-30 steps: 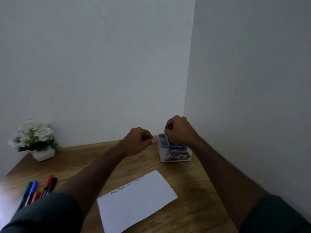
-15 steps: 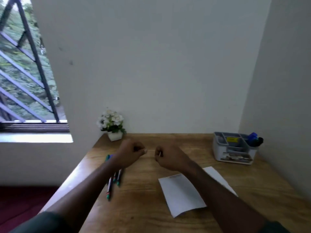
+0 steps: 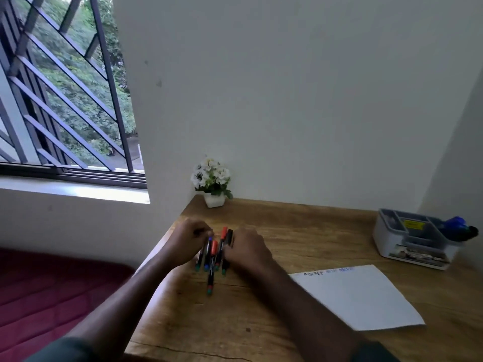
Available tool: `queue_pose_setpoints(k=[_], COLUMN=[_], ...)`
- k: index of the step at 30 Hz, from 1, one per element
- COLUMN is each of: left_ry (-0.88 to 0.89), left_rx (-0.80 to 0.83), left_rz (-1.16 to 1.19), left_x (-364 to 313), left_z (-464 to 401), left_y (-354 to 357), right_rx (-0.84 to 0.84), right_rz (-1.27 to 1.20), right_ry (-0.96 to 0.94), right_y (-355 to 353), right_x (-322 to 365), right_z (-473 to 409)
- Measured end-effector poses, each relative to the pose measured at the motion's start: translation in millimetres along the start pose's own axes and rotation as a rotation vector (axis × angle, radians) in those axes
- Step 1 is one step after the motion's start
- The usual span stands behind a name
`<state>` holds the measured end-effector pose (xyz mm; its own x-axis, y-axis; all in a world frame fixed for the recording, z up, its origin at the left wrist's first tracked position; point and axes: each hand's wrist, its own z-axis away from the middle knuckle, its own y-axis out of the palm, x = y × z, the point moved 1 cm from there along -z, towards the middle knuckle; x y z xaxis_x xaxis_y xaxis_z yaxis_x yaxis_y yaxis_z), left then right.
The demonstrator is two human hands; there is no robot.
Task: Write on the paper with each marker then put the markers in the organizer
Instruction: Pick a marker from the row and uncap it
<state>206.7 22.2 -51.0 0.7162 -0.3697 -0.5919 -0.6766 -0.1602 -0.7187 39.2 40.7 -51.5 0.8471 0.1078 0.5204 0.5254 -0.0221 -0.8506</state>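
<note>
Several markers (image 3: 214, 254) with red, blue and black caps lie side by side near the table's left edge. My left hand (image 3: 189, 241) is curled in a fist against the leftmost marker and holds nothing that I can see. My right hand (image 3: 245, 248) lies on the right side of the bunch, its fingers curled over the black marker (image 3: 229, 236). The white paper (image 3: 360, 296) lies to the right with short lines of writing along its far edge. The grey organizer (image 3: 415, 239) stands at the far right with a blue and a black marker (image 3: 460, 228) in its right compartment.
A small white pot of white flowers (image 3: 213, 182) stands at the table's far left corner. White walls close in the back and right. A barred window and a dark red mat (image 3: 52, 291) are off the table's left edge.
My view has swung left from the organizer to the loose markers. My right hand left the organizer and came down on the marker bunch. My left hand moved there too.
</note>
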Motion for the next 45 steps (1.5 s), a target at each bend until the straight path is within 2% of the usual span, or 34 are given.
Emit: queue_pose_setpoints(k=[5,10,12,15,19,23,25,31,36,39,41,43,44,45], left_ry=[0.022,0.054,0.062,0.033,0.137,0.349,0.375,0.411,0.377,0.315,0.322,0.338,0.346,0.356], left_rx=[-0.01,-0.01,-0.015,-0.035,0.061,0.226,0.248,0.332,0.332,0.319,0.319,0.333,0.34,0.347], left_rz=[0.012,0.011,0.024,0.121,0.2,0.204,0.193,0.296,0.354,0.346,0.313,0.26,0.238,0.226], left_x=[-2,-5,-8,-21,-58,-98,-113,-142,-151,-151,-155,-160,-162,-164], left_z=[0,0,-2,-4,-5,-6,-9,-18,-25,-31,-34,-37,-39,-41], left_y=[2,2,4,12,33,61,74,111,138,152,162,172,177,181], right_rx=[-0.018,-0.121,-0.175,-0.212,-0.289,-0.266,-0.247,-0.317,-0.256,-0.444,-0.506,-0.475,-0.452,-0.446], right_rz=[0.155,0.181,0.15,0.182,0.249,0.295,0.27,0.427,0.22,0.071,-0.18,-0.54,-0.654,-0.655], right_ry=[0.048,0.094,0.049,-0.119,-0.27,-0.288,-0.271,-0.256,-0.194,-0.153,-0.113,-0.04,-0.023,-0.026], right_y=[-2,-15,-28,-45,-53,-64,-71,-102,-126,-144,-150,-152,-152,-151], right_x=[1,-12,-23,-41,-69,-96,-110,-161,-193,-212,-222,-223,-221,-222], right_z=[-4,-3,0,9,25,40,51,80,97,108,110,109,109,107])
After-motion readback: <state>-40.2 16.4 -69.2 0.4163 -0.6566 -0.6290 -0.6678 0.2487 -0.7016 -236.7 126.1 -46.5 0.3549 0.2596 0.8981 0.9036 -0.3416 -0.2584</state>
